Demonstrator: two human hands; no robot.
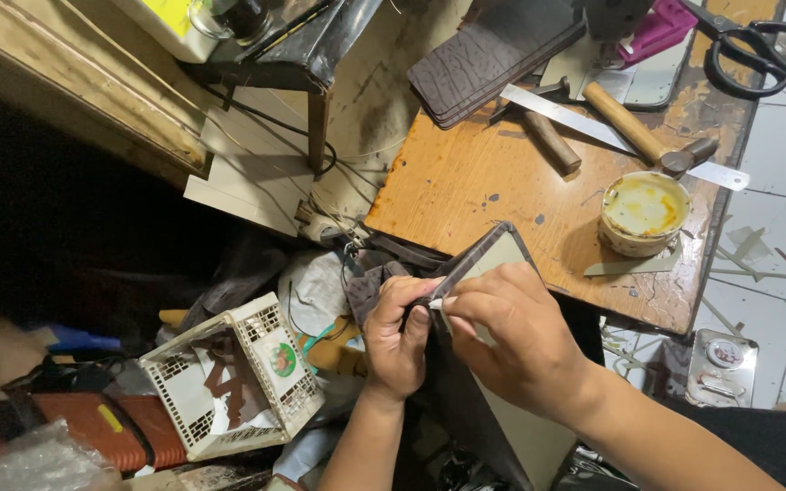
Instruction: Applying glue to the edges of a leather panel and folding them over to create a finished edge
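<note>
Head view. My left hand (399, 338) is clamped on the dark leather piece (488, 264), fingers curled over its edge, just off the near edge of the table (466, 182). My right hand (516, 332) is pinched shut on a small white tool (436, 304), its tip touching the leather beside my left fingers. The leather's far corner rests against the table's near edge.

On the table: a glue tin (643, 212) near the right corner, open, with yellow contents; a hammer (648, 136) and a steel ruler (625, 138) just behind the tin, crossing each other; scissors (757, 45) at the far right corner; a stack of dark leather (493, 55) at the far side.

Left of the table, on the floor, lies a white basket (238, 382), tipped.
</note>
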